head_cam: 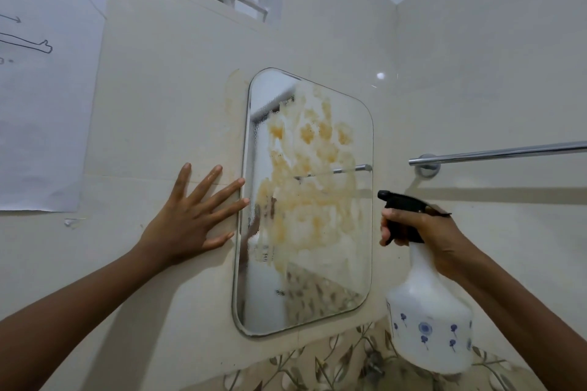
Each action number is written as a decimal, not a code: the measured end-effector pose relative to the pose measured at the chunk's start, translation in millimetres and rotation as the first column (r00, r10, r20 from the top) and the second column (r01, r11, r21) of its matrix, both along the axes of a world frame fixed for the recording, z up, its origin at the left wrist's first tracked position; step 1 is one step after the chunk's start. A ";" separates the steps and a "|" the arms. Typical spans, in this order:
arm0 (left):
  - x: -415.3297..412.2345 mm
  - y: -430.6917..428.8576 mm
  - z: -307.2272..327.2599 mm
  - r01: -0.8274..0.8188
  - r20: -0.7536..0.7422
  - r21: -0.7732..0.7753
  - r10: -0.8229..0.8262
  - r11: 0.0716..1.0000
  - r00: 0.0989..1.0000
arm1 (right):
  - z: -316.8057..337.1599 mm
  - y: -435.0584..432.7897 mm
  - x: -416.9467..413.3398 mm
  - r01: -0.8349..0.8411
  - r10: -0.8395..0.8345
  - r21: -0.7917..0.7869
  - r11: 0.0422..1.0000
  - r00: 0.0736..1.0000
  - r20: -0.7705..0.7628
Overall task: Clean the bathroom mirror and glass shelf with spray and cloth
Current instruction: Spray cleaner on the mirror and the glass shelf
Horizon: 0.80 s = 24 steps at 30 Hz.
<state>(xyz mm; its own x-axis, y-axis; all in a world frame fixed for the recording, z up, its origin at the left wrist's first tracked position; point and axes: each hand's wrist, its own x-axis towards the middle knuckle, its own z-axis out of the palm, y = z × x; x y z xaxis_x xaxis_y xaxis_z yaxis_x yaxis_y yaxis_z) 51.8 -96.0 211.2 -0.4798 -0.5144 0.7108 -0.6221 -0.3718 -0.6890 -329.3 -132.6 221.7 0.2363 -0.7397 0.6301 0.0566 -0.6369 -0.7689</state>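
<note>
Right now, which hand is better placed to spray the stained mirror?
Right. The right hand already grips the spray bottle, nozzle aimed at the mirror. The left hand lies flat and empty on the wall tile beside it.

Soft, even, fairly dim light fills the frame. Small glare spots sit on the glossy wall tiles [380,75] and top left. The towel rail [495,153] casts a soft shadow below it. Wide-angle distortion bends the edges; detail is slightly soft throughout.
</note>
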 end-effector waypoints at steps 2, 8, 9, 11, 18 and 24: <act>0.1 -0.7 -0.3 -0.007 0.003 0.000 0.007 1.000 1.000 | -7.6 -1.7 0.2 0.061 -0.064 0.064 0.996 0.997 0.048; 0.1 -0.9 0.2 0.010 0.005 0.009 -0.010 1.000 1.000 | -42.0 17.1 13.8 -0.051 0.059 0.115 0.992 0.996 -0.060; 0.5 -1.0 0.4 0.015 0.008 0.010 -0.015 1.000 1.000 | -48.5 19.6 16.6 -0.057 0.068 0.136 0.989 0.995 -0.077; 1.3 -1.3 0.1 0.018 0.015 0.008 -0.018 1.000 1.000 | -59.1 19.3 18.5 -0.026 0.038 0.194 0.981 0.998 -0.059; 0.5 -1.0 -1.0 0.009 0.031 -0.020 -0.008 1.000 0.999 | -71.9 -3.8 -9.8 0.130 -0.222 0.378 0.917 0.952 0.213; -3.0 1.4 -1.2 -0.006 -0.009 0.026 0.006 1.000 1.000 | -99.2 -25.6 -25.1 0.216 -0.301 0.391 0.895 0.938 0.172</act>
<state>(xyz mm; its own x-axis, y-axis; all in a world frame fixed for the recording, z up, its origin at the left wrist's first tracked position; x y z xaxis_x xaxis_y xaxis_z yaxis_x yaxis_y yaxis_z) 48.8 -94.6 210.0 -0.4701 -0.5357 0.7014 -0.6261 -0.3577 -0.6928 -354.4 -158.2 122.5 -0.1094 -0.9406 0.3214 0.1249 -0.3337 -0.9344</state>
